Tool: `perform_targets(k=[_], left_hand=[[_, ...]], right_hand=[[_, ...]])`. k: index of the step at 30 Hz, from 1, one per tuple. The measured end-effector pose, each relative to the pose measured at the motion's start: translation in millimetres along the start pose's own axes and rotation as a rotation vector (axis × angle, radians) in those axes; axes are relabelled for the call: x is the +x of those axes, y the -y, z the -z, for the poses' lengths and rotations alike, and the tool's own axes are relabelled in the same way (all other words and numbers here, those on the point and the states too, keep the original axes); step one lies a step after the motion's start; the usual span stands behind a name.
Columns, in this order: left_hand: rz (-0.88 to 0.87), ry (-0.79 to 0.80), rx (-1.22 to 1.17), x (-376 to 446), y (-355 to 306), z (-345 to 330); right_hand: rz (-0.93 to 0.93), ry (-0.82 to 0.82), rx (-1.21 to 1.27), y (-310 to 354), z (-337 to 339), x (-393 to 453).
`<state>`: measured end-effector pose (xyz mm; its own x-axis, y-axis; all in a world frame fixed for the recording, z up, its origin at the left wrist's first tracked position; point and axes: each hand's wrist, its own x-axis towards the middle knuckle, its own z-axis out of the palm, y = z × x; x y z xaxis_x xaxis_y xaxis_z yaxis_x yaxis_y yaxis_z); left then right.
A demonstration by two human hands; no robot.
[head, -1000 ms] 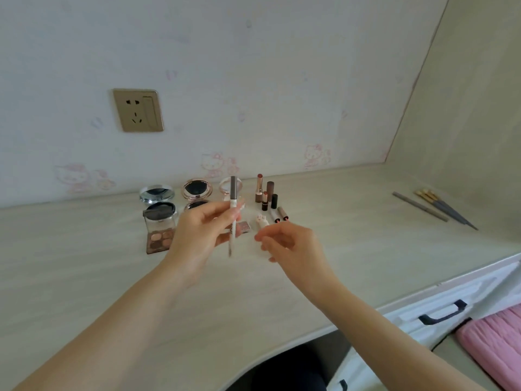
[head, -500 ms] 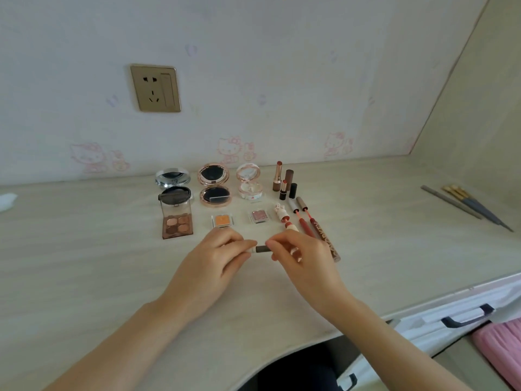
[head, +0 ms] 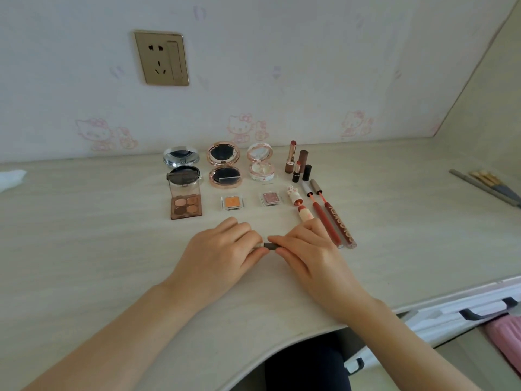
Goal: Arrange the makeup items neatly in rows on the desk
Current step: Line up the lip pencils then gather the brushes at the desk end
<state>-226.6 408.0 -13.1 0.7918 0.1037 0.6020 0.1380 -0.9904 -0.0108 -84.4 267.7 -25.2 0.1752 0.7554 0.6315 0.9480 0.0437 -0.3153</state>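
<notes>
- Two hands meet low on the desk, fingertips facing: left hand and right hand each pinch one end of a slim pencil, which lies flat on the desk; only its dark middle shows between them.
- At 1 o'clock from the right hand, two red gloss tubes lie side by side, their open wands pointing away toward 11 o'clock.
- Just left of them lies a pink bunny-capped tube, its cap off and just beyond it.
- At 12 o'clock from the hands, two small square pans sit well apart: an orange pan and a pink pan.
- At 11 o'clock an open brown palette shows four shades, its clear lid raised.
- Farther out stand three open round compacts: a silver compact touching the palette's lid, a rose-gold compact, and a pale floral compact.
- Right of these, two open lipsticks stand upright with their caps beside them.
- Far out at 2 o'clock, several brushes lie together near the side wall.
- At 9 o'clock a white tissue lies at the desk's edge of view.
- On the wall at 11 o'clock sits a gold socket.
- At 4 o'clock, below the desk, a white drawer shows a black handle.
</notes>
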Motion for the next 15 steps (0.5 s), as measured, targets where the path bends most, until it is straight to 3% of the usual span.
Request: perform_targets(k=[15], left_hand=[[0.081,0.019,-0.090,-0.1,-5.6,-1.3]], right_hand=[[0.116,-0.150,-0.191,3.7,-1.5,-2.5]])
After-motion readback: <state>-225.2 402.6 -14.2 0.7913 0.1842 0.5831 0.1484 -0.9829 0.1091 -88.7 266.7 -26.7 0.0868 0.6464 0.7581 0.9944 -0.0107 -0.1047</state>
